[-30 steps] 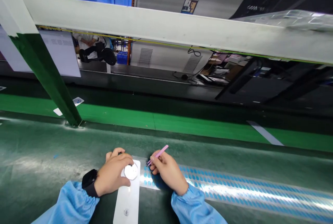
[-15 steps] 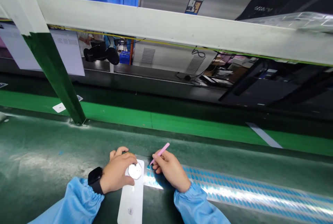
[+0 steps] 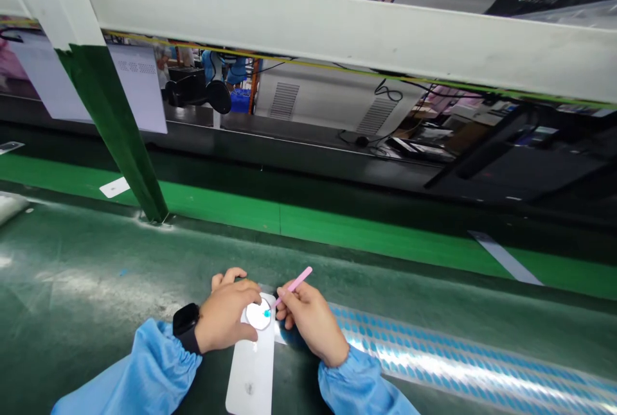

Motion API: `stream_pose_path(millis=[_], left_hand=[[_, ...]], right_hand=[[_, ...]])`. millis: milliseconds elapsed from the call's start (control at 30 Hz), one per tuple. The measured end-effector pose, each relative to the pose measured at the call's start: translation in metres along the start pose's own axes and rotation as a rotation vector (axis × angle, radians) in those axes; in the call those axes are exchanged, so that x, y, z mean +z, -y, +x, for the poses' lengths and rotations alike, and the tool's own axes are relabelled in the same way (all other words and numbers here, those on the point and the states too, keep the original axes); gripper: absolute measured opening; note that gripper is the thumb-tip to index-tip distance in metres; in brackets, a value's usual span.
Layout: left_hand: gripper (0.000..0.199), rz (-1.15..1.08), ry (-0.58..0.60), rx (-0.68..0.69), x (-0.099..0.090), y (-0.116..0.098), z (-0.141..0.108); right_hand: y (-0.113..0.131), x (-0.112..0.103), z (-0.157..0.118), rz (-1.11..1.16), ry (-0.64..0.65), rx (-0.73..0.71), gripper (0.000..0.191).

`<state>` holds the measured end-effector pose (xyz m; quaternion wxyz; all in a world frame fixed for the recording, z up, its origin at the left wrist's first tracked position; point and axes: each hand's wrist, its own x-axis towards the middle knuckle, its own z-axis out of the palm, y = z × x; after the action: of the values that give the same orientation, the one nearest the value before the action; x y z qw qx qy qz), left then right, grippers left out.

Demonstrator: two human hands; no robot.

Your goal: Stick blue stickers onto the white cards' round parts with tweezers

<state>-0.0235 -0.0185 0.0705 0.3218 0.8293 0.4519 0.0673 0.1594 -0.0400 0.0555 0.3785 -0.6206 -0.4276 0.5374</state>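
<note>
A long white plate [image 3: 251,376] with rounded corners lies on the green bench before me. At its far end sits a round white disc [image 3: 254,317]. My left hand [image 3: 229,315] curls round the disc's left side, thumb and fingers gripping its edge. Pink tweezers [image 3: 299,279] are pinched in my right hand [image 3: 311,318], their tip over the disc's right side. A small blue sticker [image 3: 267,313] shows at that tip, over the disc; I cannot tell whether it is stuck down. To the right runs a clear sheet [image 3: 434,351] with rows of blue stickers, partly beneath my right hand.
Beyond the bench lies a green belt [image 3: 231,209] carrying a white plate [image 3: 114,187] and a grey strip [image 3: 504,257]. A green and white post [image 3: 116,126] rises at left, and a white beam [image 3: 308,29] crosses above.
The tweezers have moved left from the sticker sheet to the disc, bringing the blue sticker over it. My left hand keeps its hold on the disc. The camera view has shifted slightly.
</note>
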Motion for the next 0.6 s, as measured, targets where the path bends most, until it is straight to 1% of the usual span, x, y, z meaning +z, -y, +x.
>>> stream_pose_path(millis=[167, 333, 600], left_hand=[[0.044, 0.002, -0.009, -0.007, 0.0018, 0.0005, -0.0001], [0.044, 0.012, -0.017, 0.001, 0.0029, 0.0019, -0.0001], [0.045, 0.023, -0.022, 0.006, 0.0030, 0.0023, 0.0001]], right_hand=[[0.0003, 0.0010, -0.0014, -0.052, 0.010, -0.006, 0.034], [0.0029, 0.0022, -0.0033, -0.043, -0.017, -0.002, 0.034], [0.0016, 0.0023, -0.0019, -0.055, -0.007, -0.007, 0.034]])
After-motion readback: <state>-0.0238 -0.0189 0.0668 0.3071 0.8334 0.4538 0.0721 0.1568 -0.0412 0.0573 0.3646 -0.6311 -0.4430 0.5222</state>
